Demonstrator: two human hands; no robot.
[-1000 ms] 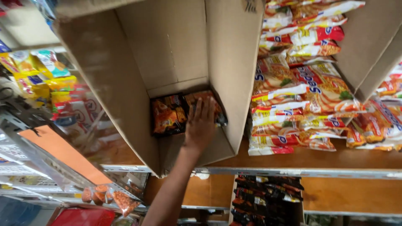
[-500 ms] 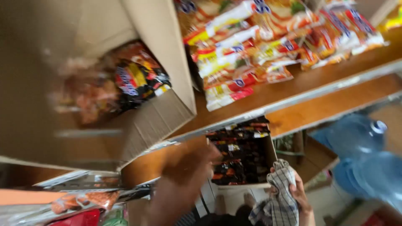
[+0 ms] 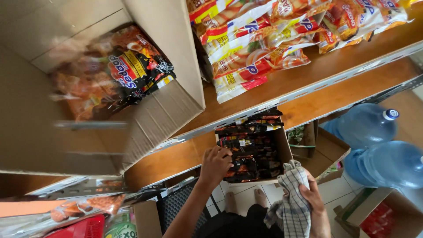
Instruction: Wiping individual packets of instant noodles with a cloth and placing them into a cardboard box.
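- Packets first: the dark noodle packets (image 3: 249, 152) sit in an open cardboard box (image 3: 284, 147) low down under the wooden shelf (image 3: 308, 75), and the left hand (image 3: 216, 164) is down on them at the box's near-left corner, fingers curled over the top ones. Can't tell if it's actually pinched one.
- Right hand (image 3: 313, 196) is clenched round a checked cloth (image 3: 291, 202), just beside the box's front edge, so it's busy.
- I'd say grab by a packet's edge rather than mashing the middle, noodles crack easily.
- Lift straight up; the shelf rail hangs right over the box.
- Bigger tilted carton (image 3: 167, 110) up top holds more dark packets (image 3: 132, 70), and it looks easy to bump.
- Water jugs (image 3: 374, 145) stand off to the right, well apart.
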